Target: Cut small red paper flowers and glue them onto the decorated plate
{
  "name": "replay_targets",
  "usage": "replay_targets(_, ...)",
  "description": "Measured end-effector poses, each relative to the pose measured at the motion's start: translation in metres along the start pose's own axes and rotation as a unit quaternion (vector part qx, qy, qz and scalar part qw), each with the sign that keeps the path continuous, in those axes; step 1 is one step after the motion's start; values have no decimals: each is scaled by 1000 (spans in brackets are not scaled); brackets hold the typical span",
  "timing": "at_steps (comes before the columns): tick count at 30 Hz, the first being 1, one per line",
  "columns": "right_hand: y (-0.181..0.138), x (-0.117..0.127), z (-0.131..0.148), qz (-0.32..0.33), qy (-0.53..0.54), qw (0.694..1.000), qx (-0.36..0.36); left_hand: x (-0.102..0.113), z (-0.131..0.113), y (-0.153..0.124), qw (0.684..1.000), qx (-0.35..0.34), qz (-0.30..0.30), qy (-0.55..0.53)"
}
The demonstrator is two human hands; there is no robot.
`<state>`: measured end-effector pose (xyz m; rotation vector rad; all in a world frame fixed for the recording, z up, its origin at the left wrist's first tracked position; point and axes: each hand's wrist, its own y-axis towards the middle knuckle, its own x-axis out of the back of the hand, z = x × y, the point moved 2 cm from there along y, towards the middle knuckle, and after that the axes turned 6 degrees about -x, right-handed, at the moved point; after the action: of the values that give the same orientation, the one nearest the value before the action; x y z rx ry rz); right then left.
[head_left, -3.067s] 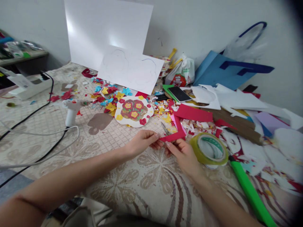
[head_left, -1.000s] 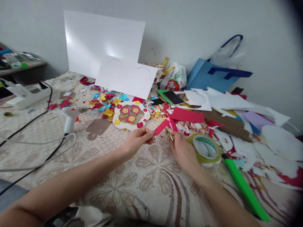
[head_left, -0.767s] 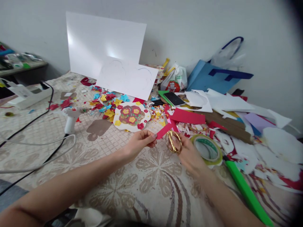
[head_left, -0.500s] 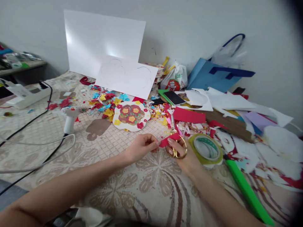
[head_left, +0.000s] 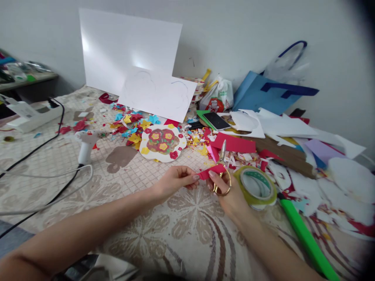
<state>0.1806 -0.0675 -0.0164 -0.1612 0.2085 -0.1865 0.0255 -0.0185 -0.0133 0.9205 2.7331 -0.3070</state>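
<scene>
A small folded strip of red paper [head_left: 211,171] is stretched between my two hands. My left hand [head_left: 179,180] pinches its left end between thumb and fingertips. With its thumb on the strip's right end, my right hand [head_left: 224,187] also carries gold-handled scissors [head_left: 222,154], the loops around its fingers and the blades pointing away from me. Just beyond lies a white scalloped card [head_left: 163,143] with red and yellow paper flowers. A roll of clear yellowish tape [head_left: 256,185] sits right beside my right hand.
A white glue gun [head_left: 85,147] with its cable is at left. Paper flowers [head_left: 131,128] and scraps lie behind the card, below a white board [head_left: 129,50]. To the right are a phone [head_left: 216,121], paper sheets [head_left: 281,123], a green-handled tool [head_left: 307,236] and a blue bag [head_left: 260,93].
The scissors have swung in my right hand, their blades now tilting more to the right. My left hand keeps its pinch on the red paper.
</scene>
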Motion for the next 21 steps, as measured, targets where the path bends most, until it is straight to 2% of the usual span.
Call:
replay_targets(6, -8, -2, 3, 63, -26, 998, 1, 12, -12, 7, 994, -78, -40, -66)
replay_targets(11, -18, -3, 4, 170, -173, 970, 28, 18, -24, 11, 985, -121, -69, -102)
replay_targets(15, -21, -3, 6, 201, -243, 949, -1, 18, -24, 11, 986, -111, -75, -102)
replay_targets(21, -24, -5, 11, 224, -259, 938, -51, 16, -18, 10, 994, -61, -5, -93)
